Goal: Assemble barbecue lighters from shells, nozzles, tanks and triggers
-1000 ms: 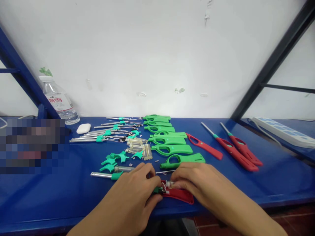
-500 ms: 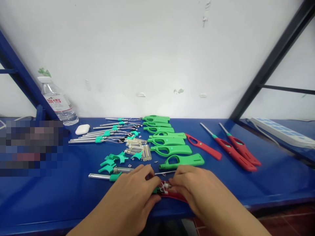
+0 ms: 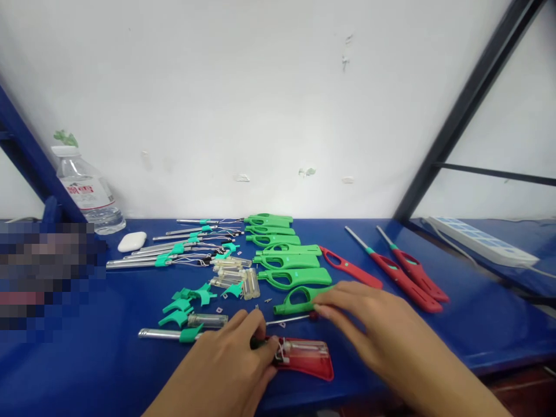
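Close to the table's front edge lies a red gas lighter, its case open to show the clear fuel tank and white wires. My left hand is closed round its trigger end, hiding that part. From beyond that hand a metal tube with a teal collar sticks out to the left. My right hand pinches the dark red end of a thin screwdriver, whose metal shaft points left. Just behind that shaft, a green lighter shell is partly covered by my right fingers.
Several green shells lie in a column, with wired metal tubes to their left. Loose fuel tanks and teal triggers lie mid-table. Red lighters, a power strip, a bottle and a white case stand around.
My right hand has left the red lighter and moved right and away from me to the screwdriver. The fuel tank is now uncovered. My left hand keeps its hold.
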The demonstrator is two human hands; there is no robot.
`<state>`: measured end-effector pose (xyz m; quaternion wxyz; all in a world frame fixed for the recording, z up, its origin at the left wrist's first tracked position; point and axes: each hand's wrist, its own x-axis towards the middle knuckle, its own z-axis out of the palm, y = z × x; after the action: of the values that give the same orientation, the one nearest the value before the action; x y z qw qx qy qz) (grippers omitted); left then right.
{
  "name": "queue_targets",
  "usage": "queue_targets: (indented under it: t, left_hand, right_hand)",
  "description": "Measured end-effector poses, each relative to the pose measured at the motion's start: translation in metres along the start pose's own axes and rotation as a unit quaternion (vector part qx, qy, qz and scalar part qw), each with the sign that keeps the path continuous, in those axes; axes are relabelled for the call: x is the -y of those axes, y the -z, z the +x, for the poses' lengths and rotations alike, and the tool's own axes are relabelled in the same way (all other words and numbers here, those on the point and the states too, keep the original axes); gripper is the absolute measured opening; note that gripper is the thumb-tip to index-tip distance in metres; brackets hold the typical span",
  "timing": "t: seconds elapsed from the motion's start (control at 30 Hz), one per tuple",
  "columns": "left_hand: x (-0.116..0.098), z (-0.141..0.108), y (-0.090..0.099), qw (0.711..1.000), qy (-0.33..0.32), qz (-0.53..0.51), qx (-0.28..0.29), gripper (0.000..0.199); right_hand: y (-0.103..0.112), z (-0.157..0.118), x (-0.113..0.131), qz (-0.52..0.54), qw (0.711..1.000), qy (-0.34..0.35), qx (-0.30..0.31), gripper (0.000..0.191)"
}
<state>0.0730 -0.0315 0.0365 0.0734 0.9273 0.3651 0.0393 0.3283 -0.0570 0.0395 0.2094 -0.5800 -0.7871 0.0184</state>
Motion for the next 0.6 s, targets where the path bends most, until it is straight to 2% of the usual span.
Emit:
queue_targets:
  t: [0.2,0.33,0.47,0.6]
  left_hand:
    - [0.008,0.001,-0.012,0.996,-0.048,0.057,-0.039,0.032]
    - [0.009,0.003,-0.015,0.995,-0.067,0.062,-0.048,0.029]
    - [0.007,0.004,-0.015,0.996,-0.063,0.043,-0.05,0.029]
    - [0.006,0.005,-0.013,0.998,-0.04,-0.001,-0.041,0.023]
  right_hand:
    - [0.004,-0.008,-0.075,-0.07,0.994,-0.071,-0.037,0.039]
    - [-0.003,-0.01,-0.114,-0.085,0.99,-0.098,-0.045,0.048]
    - [-0.01,-0.009,-0.134,-0.1,0.985,-0.136,-0.038,0.041]
    - [-0.012,-0.006,-0.137,-0.111,0.98,-0.158,-0.039,0.034]
